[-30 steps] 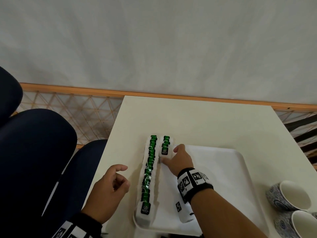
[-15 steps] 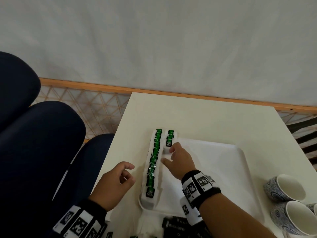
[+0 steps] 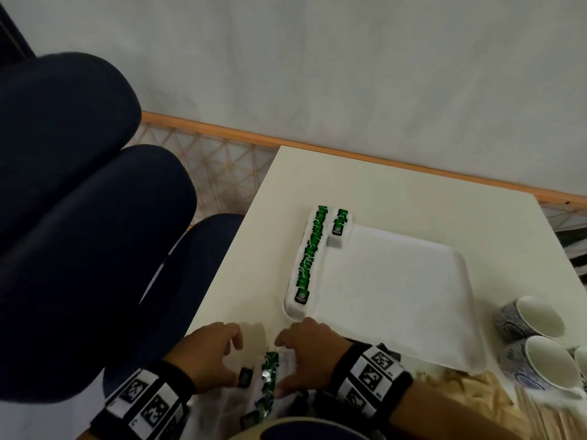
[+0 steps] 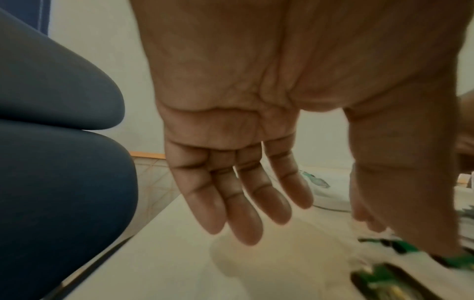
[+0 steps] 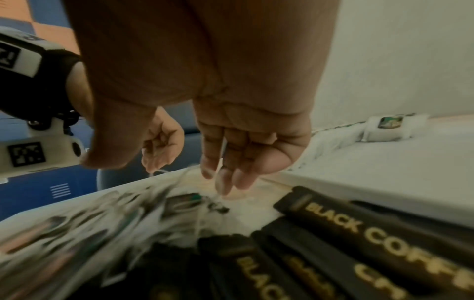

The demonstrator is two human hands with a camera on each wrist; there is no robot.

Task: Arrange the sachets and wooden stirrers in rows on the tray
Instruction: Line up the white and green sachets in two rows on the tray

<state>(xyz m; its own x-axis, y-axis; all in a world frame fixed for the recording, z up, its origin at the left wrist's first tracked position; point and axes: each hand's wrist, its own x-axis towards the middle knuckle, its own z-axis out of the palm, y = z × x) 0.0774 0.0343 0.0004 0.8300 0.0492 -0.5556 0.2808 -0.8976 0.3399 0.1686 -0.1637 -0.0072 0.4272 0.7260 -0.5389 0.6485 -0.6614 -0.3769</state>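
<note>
A white tray [image 3: 397,281] lies on the table. One long row of green tea sachets [image 3: 309,255] runs along its left side, and a short second row [image 3: 339,225] sits at the far end beside it. Both hands hover at the table's near edge over a loose pile of green and white sachets [image 3: 268,376]. My left hand [image 3: 236,357] has relaxed, nearly straight fingers [image 4: 243,203] and holds nothing. My right hand [image 3: 281,363] hangs with loose fingers [image 5: 225,162] just above the pile, also holding nothing. Black coffee sachets [image 5: 359,233] lie under the right wrist. Wooden stirrers [image 3: 476,401] are heaped near the front right.
Two or more patterned cups [image 3: 530,325] stand at the right edge, close to the tray's near right corner. Dark blue chair cushions [image 3: 95,233] press against the table's left side. A wall [image 3: 349,74] rises behind the table.
My right hand left the short second row on the tray and drew back to the near edge. The left hand moved in beside it over the loose sachets. The view tilted down.
</note>
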